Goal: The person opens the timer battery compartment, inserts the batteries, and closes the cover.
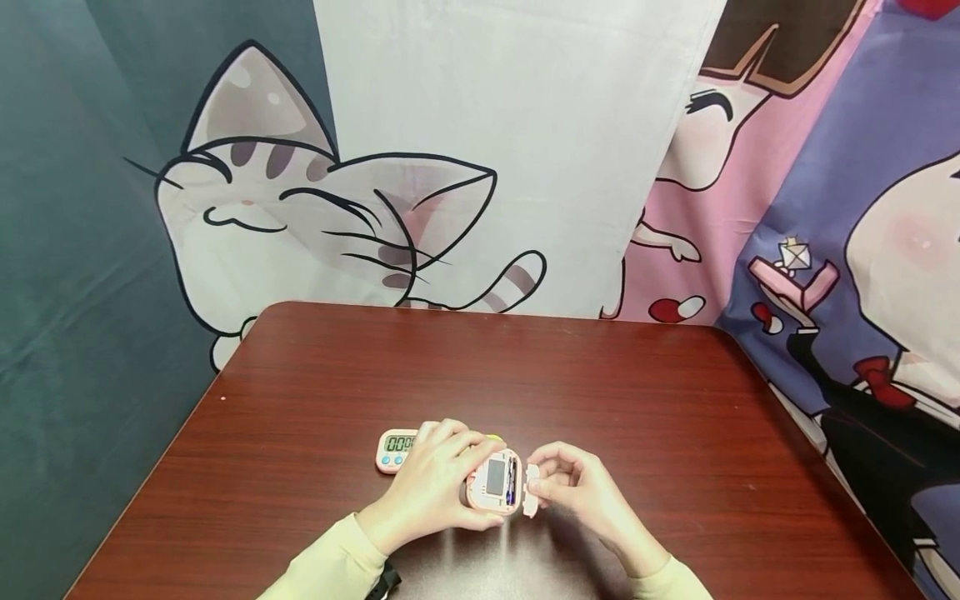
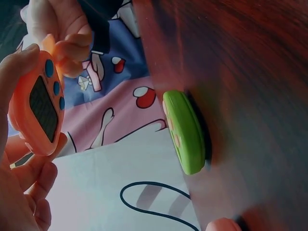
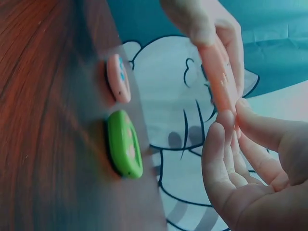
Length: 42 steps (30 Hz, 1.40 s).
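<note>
My left hand (image 1: 431, 483) grips a pink digital timer (image 1: 491, 485) by its edges, with its back facing up toward the head view. The battery slot (image 1: 512, 483) on that back lies uncovered, and something dark and bluish shows inside it. Just to the right, my right hand (image 1: 588, 492) pinches a small pale pink cover (image 1: 532, 492) between thumb and fingers, close beside the timer's edge. From the left wrist view, the timer's front shows a dark screen (image 2: 43, 108) and several blue buttons (image 2: 56, 88).
A second pink timer (image 1: 392, 454) with blue buttons lies on the brown table (image 1: 480, 367) left of my hands. A green timer (image 3: 124, 144) lies near it, mostly hidden behind my left hand in the head view. A cartoon-printed cloth (image 1: 510, 100) hangs behind the table.
</note>
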Available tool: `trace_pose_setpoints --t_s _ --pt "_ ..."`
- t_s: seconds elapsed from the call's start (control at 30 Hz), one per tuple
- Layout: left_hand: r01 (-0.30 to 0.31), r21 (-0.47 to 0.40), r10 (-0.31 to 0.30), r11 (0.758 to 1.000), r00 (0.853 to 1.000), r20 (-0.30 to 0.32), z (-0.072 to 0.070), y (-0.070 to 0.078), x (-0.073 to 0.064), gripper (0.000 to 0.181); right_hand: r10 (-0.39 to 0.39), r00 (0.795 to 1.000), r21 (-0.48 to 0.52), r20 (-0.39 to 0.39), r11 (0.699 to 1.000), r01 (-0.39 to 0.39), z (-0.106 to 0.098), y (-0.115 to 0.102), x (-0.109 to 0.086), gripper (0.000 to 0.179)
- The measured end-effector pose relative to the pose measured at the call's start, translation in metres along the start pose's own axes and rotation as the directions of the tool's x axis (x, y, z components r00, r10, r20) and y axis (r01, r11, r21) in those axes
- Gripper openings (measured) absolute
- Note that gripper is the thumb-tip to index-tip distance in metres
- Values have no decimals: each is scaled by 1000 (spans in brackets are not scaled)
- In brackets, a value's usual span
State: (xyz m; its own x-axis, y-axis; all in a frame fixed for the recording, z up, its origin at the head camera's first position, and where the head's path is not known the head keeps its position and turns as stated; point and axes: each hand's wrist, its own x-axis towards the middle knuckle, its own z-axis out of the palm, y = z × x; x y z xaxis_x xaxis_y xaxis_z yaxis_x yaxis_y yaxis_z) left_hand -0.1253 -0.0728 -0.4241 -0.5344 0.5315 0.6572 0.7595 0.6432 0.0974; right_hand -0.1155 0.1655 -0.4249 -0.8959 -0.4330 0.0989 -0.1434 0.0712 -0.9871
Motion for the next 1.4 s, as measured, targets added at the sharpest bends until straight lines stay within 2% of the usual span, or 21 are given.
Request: trace_pose_setpoints --t_s 0.13,0.27,0.47,0.7,0.83,1.0,1.2,1.4 --pt "-2 -14 2 1000 1000 5 0 2 0 76 -11 1000 27 11 1000 11 4 -6 0 29" --pt "-19 -26 19 999 1000 5 0 3 0 77 -18 1000 -3 16 1000 18 7 -10 1 28" --pt "-32 -12 32 999 999 7 1 5 0 76 30 999 -86 -13 996 -32 10 -15 3 37" --pt "-45 -8 45 999 999 25 2 8 -1 76 90 996 -120 -10 989 -91 11 -18 5 44" --pt "-52 -24 53 998 998 37 1 9 -1 75 136 990 -109 49 986 -130 10 -17 4 40" --pt "-85 -37 85 996 996 18 2 11 -2 75 177 977 -65 118 983 -171 9 -14 3 36" --pt "-114 6 114 994 993 -9 5 12 -1 77 150 986 -89 77 986 -143 12 -13 3 29" --pt "-94 -4 94 996 996 -4 6 12 -1 76 140 990 -103 6 985 -139 17 -13 4 27"
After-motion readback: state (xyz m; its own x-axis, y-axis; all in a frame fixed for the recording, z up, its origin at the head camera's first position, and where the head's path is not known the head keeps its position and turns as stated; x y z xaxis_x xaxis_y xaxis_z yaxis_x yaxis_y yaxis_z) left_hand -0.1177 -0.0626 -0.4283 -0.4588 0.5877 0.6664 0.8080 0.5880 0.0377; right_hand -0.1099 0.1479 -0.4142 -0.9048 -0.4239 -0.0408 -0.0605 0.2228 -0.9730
